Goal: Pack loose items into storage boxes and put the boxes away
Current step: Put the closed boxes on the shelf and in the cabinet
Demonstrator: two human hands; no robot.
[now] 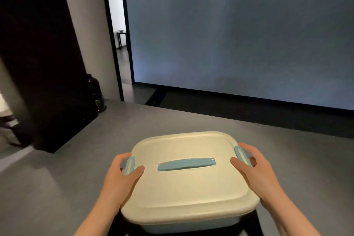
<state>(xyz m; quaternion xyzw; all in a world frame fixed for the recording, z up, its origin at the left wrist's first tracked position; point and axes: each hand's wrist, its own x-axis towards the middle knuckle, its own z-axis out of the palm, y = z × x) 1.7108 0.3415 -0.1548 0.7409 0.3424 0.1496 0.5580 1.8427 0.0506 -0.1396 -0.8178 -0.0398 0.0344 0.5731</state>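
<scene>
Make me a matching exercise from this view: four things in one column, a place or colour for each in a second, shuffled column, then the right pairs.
Things:
1. lid
2. top handle
3. left hand
4. dark jug

Places or colours:
A. light blue, lying flat across the middle of the lid
B. at the box's left clip, thumb on the lid
C. cream, closed on the storage box
D. far left, on the grey surface by the dark panel

Pairs: 1-C, 2-A, 3-B, 4-D
</scene>
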